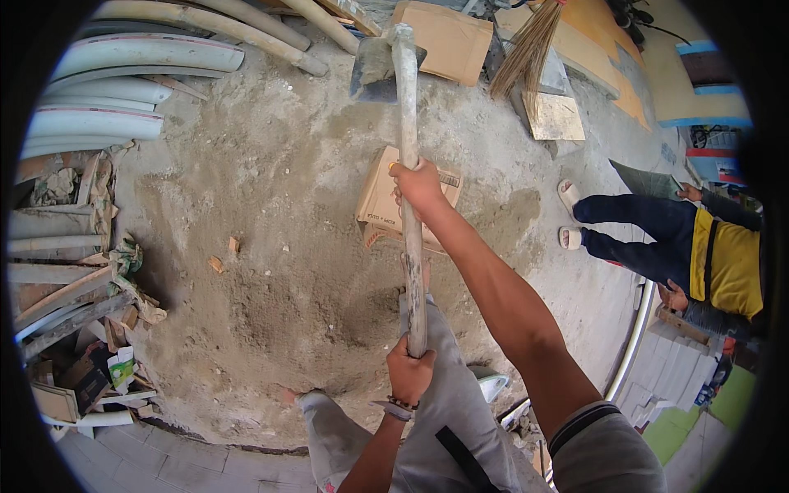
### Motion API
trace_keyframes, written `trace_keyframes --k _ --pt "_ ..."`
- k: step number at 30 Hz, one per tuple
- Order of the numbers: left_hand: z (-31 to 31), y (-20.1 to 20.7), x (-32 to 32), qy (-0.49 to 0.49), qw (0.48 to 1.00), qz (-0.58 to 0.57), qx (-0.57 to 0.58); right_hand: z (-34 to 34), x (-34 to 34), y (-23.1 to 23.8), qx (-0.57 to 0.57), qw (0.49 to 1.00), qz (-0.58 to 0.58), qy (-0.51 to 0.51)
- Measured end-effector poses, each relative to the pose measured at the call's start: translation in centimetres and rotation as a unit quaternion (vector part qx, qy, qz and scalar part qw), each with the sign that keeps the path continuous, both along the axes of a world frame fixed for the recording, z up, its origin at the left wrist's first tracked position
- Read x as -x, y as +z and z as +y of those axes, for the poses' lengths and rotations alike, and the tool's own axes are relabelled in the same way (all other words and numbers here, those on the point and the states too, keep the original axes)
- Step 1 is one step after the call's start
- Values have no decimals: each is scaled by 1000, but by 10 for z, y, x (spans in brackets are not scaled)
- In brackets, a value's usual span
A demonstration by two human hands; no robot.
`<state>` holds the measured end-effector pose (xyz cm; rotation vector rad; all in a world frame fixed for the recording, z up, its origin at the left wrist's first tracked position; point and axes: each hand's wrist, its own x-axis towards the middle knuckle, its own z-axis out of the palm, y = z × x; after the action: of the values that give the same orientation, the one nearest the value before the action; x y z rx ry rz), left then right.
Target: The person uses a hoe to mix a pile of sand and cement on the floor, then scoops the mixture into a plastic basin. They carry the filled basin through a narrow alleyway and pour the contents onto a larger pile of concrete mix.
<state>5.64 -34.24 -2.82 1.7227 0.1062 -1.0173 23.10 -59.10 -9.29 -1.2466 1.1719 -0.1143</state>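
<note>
A hoe with a long, worn wooden handle (408, 115) stretches away from me over the sandy ground. Its dark metal blade (374, 72) is at the far end. Wrapped round the end of the handle nearest me is my left hand (410, 371), with bracelets at its wrist. Farther up, my right hand (421, 189) is closed round the middle of the same handle. Beyond and partly under the right hand lies a piece of brown cardboard (380, 197), partly covered by that hand and the handle. Loose grey-brown sand (304, 304) spreads below the hoe.
Pipes (148, 53) and bamboo poles (246, 37) lie at the far left, with scrap wood (70, 300) nearer. A straw broom (526, 53) and a cardboard box (444, 37) are at the back. A person in a yellow top (727, 263) stands at right, by stacked blocks (666, 370).
</note>
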Motion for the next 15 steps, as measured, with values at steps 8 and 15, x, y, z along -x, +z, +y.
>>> trace_keyframes --k 8,15 --pt "-73 -6 74 232 929 244 154 20 15 -63 205 913 231 268" --pt "-110 43 118 257 835 428 232 -1 79 -60 261 815 296 424"
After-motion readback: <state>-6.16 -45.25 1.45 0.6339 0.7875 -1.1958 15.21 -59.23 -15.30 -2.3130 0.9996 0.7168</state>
